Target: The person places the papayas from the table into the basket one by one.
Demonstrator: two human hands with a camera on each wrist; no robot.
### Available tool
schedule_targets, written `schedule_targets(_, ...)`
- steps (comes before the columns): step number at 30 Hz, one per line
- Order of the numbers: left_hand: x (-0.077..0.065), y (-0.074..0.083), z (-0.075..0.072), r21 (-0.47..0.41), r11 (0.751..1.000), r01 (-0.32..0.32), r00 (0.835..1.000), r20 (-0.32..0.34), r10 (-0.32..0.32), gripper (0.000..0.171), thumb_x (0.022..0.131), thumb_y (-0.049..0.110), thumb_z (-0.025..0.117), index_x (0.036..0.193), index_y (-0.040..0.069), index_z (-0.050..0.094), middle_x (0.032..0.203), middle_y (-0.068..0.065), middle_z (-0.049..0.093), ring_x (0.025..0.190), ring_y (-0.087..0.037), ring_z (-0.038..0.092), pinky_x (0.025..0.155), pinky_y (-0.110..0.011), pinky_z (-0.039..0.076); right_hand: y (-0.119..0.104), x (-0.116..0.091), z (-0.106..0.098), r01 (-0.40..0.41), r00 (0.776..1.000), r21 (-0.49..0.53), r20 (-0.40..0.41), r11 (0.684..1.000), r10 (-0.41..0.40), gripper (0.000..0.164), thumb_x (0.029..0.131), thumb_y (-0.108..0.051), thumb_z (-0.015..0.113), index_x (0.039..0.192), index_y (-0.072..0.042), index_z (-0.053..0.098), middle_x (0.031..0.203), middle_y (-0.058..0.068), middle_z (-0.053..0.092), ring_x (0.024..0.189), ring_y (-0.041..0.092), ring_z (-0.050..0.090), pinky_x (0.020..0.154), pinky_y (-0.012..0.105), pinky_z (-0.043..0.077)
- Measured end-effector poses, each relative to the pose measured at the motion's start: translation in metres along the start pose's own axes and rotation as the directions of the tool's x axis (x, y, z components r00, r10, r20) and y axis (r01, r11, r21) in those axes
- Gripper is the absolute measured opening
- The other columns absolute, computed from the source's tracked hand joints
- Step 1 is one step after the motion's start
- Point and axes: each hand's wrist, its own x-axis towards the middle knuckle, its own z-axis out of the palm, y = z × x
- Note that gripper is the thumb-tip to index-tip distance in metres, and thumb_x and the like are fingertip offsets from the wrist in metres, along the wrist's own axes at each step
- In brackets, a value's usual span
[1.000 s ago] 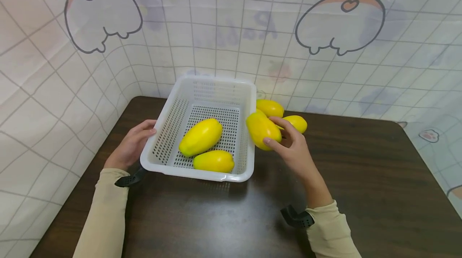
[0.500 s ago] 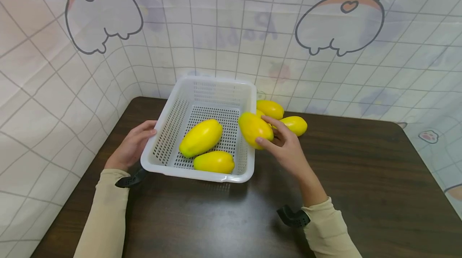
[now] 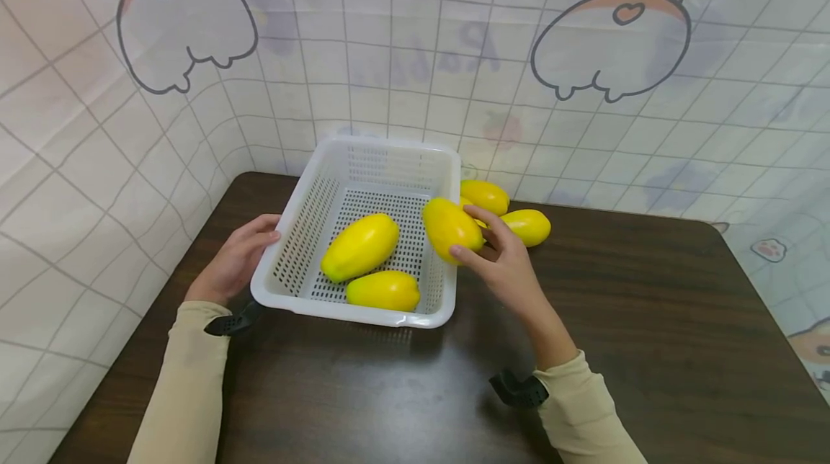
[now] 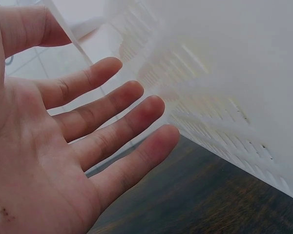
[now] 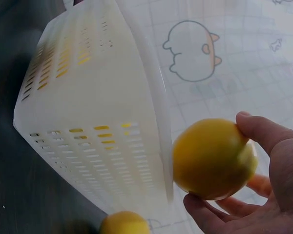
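Over one dark table [image 3: 648, 334], right grip [image 3: 504, 266] holds one fruit [image 3: 449, 228], basket [image 3: 353, 312] two

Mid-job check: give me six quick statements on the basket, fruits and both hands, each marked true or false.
1. The right hand holds a fruit. True.
2. The left hand is at the left side of the basket. True.
3. Two fruits lie inside the basket. True.
4. The left hand holds a fruit too. False: it has no fruit, only the basket beside it.
5. The held fruit lies on the basket's floor. False: it is up by the right rim, in the right hand's fingers.
6. Every fruit is in the basket. False: others lie on the table to its right.
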Motion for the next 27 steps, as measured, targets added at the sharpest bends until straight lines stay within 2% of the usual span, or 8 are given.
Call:
schedule_targets(6, -0.0001, 0.0001, -0.0009, -0.002, 1.000, 0.000, 1.000, 0.004, 0.000, 0.031, 0.104, 0.022, 0.041, 0.134, 0.016, 0.047, 0.123, 0.001, 0.054, 0.102, -0.013, 0.065, 0.084, -0.035, 0.056, -0.0032, 0.0023, 0.0024, -0.004, 1.000, -0.008, 0.010, 1.000, 0.004, 0.061, 0.087, -0.015, 0.072, 0.142, -0.017, 0.045, 0.139, 0.010, 0.049, 0.116, 0.028, 0.059, 0.088, 0.026, 0.054)
schedule_targets(16, 0.0007, 0.0003, 0.0004, 0.013, 1.000, 0.006, 1.000, -0.009, -0.006, 0.032, 0.104, 0.022, 0.041, 0.135, 0.014, 0.045, 0.122, 0.000, 0.054, 0.101, -0.013, 0.064, 0.084, -0.034, 0.056, -0.0056, 0.0041, 0.0046, 0.006, 1.000, -0.051, 0.028, 0.999, -0.005, 0.062, 0.086, -0.019, 0.073, 0.141, -0.017, 0.046, 0.143, 0.005, 0.047, 0.121, 0.028, 0.056, 0.095, 0.044, 0.052)
schedule_targets(22, 0.0004, 0.0010, 0.0007, 0.019, 1.000, 0.017, 1.000, -0.015, -0.017, 0.033, 0.103, 0.024, 0.042, 0.135, 0.015, 0.045, 0.123, 0.000, 0.053, 0.102, -0.013, 0.064, 0.084, -0.034, 0.056, -0.0051, 0.0040, 0.0058, 0.012, 0.998, -0.079, 0.055, 0.997, -0.007, 0.058, 0.086, -0.021, 0.073, 0.138, -0.020, 0.049, 0.147, 0.002, 0.045, 0.132, 0.029, 0.048, 0.103, 0.048, 0.046)
schedule_targets(27, 0.0000, 0.0007, 0.0012, 0.015, 1.000, 0.014, 1.000, -0.017, -0.013, 0.032, 0.103, 0.023, 0.042, 0.135, 0.015, 0.045, 0.122, 0.000, 0.053, 0.102, -0.013, 0.064, 0.084, -0.034, 0.056, -0.0048, 0.0034, 0.0050, 0.000, 0.998, -0.102, 0.059, 0.995, 0.006, 0.055, 0.087, -0.023, 0.072, 0.137, -0.018, 0.050, 0.146, 0.002, 0.047, 0.133, 0.029, 0.047, 0.105, 0.049, 0.044)
